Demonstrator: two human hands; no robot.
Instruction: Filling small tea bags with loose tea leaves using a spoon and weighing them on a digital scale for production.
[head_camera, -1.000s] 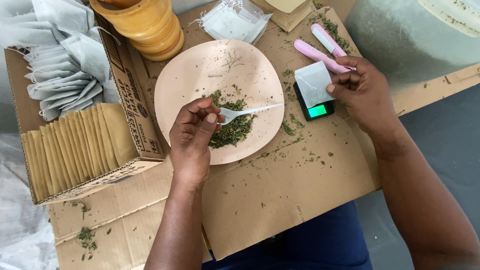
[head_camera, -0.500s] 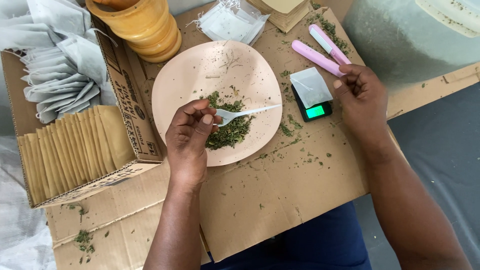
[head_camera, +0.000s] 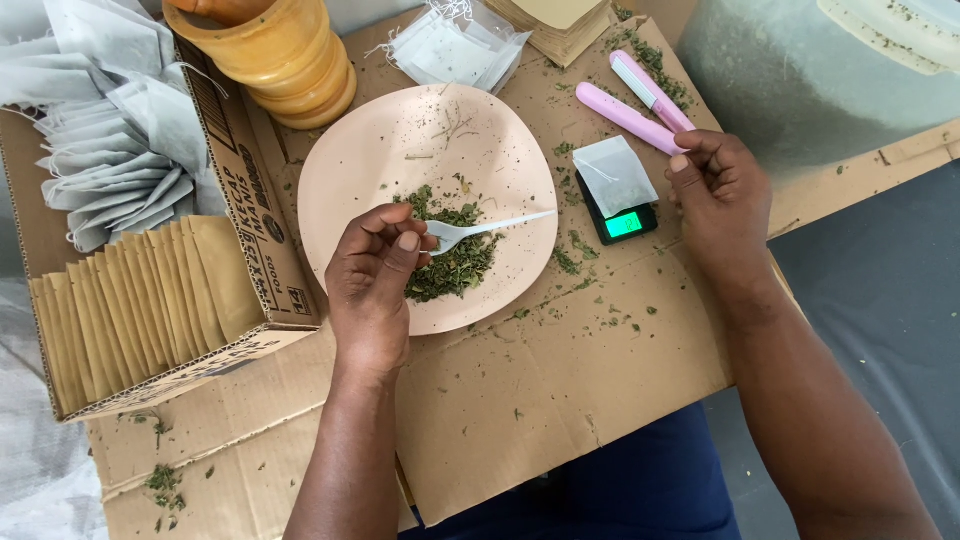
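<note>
Left hand (head_camera: 372, 285) is pinching a white plastic spoon (head_camera: 487, 227) over the dried herbs (head_camera: 448, 262) on the pink plate (head_camera: 380, 150), mid-cardboard. Right hand (head_camera: 722, 195), fingers curled and empty, is sitting beside the pouch (head_camera: 616, 174) lying on the small scale (head_camera: 622, 220) near the cardboard's right edge.

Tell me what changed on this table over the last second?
The right hand let go of the white bag, leaving it lying on the small scale, and drew back a little to the right. The left hand kept holding the white spoon over the dried herbs on the pink plate.
</note>
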